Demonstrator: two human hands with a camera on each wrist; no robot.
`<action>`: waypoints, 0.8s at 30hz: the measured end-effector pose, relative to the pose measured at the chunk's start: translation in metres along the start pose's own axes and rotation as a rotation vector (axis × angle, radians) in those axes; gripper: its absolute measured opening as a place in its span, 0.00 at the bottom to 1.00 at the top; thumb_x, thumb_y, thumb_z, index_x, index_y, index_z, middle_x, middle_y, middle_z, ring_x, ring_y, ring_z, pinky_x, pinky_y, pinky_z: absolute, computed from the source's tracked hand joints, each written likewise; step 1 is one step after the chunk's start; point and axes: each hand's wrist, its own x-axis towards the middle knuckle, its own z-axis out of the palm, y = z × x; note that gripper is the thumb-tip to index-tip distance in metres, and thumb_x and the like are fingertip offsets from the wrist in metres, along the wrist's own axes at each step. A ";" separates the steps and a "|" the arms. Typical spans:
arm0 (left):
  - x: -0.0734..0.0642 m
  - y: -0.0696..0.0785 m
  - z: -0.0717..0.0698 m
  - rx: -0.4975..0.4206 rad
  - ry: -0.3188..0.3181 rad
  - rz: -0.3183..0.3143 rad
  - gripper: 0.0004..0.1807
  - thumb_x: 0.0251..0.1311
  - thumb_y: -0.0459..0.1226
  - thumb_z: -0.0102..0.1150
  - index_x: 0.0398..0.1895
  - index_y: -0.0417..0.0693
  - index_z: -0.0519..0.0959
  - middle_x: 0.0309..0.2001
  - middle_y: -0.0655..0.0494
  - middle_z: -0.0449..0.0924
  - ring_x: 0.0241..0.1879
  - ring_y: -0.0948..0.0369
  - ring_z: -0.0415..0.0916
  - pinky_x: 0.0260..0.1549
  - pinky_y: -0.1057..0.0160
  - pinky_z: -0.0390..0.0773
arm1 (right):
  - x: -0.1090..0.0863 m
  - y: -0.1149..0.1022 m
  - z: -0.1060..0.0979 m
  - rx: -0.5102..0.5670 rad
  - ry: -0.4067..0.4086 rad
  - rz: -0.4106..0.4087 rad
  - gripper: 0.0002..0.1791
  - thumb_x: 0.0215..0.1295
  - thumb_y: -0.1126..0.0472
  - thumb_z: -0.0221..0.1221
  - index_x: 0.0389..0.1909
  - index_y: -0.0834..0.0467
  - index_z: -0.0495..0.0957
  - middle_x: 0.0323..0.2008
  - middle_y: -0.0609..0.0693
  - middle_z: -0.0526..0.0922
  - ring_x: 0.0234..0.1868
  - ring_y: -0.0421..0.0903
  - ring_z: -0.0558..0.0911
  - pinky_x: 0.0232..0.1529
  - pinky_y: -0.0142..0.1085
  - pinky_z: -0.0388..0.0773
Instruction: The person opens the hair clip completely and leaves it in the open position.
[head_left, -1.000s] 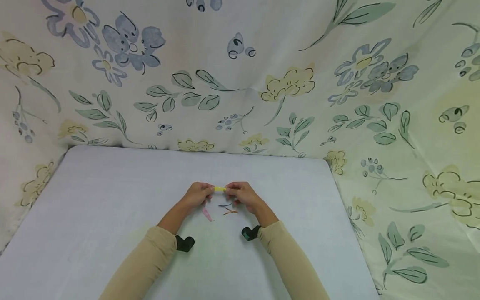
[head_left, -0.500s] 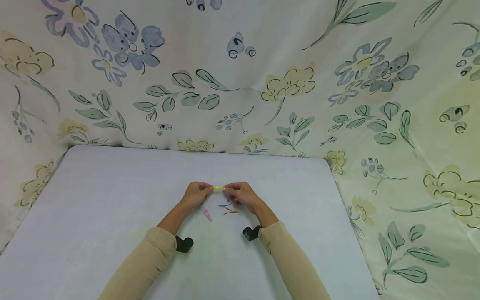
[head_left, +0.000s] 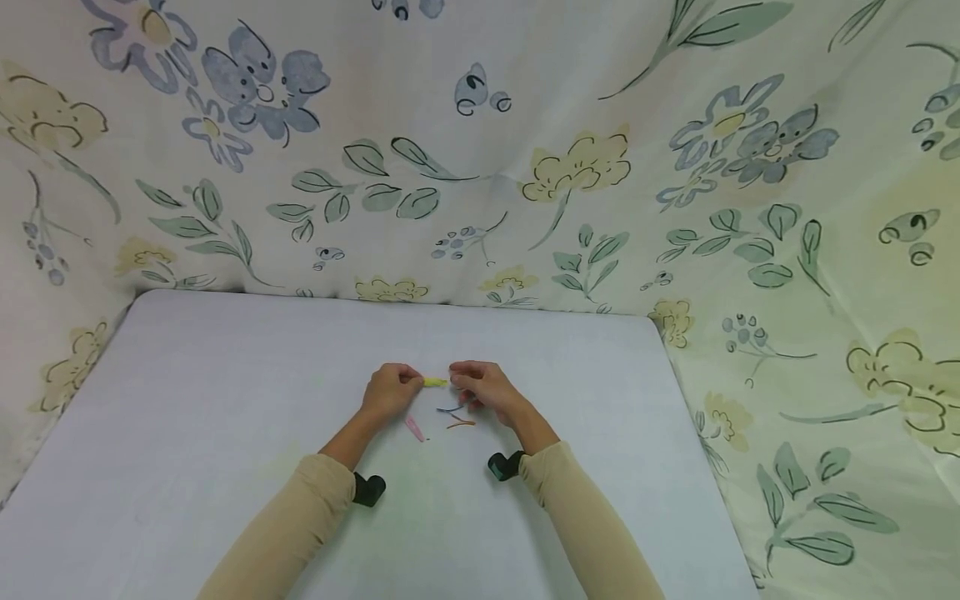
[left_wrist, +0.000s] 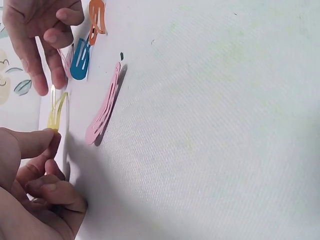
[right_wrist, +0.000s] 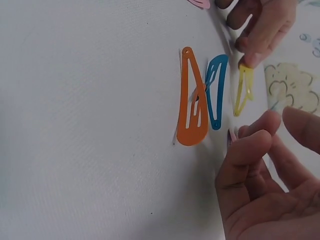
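A yellow snap hair clip (head_left: pixel 435 382) is pinched at its wide end between the thumb and forefinger of my left hand (head_left: pixel 391 392). Its two parts stand spread from each other in the left wrist view. Just right of its narrow tip is my right hand (head_left: pixel 489 390), with thumb and forefinger apart and nothing between them. On the table nearby lie a pink hair clip (left_wrist: pixel 106 107), an orange hair clip (right_wrist: pixel 192 107) and a blue hair clip (right_wrist: pixel 217 92). Orange and blue overlap. Another pink clip (right_wrist: pixel 231 137) is mostly hidden by the right fingers.
The white table (head_left: pixel 225 400) runs back to a floral cloth (head_left: pixel 480 167) hanging behind and on the right. Each wrist carries a black camera mount. A tiny dark speck (left_wrist: pixel 121 56) lies beside the pink clip's narrow end.
My right fingers have let go of the yellow hair clip's tip and parted slightly from it. The left hand keeps its pinch, shifted slightly left. The clips on the table have not moved.
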 end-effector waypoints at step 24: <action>-0.016 -0.030 -0.032 0.056 -0.186 0.141 0.10 0.62 0.39 0.66 0.40 0.42 0.88 0.40 0.52 0.86 0.46 0.53 0.79 0.50 0.49 0.74 | -0.040 0.007 0.021 -0.040 -0.042 0.007 0.13 0.66 0.58 0.63 0.42 0.64 0.86 0.26 0.54 0.85 0.14 0.37 0.69 0.19 0.29 0.69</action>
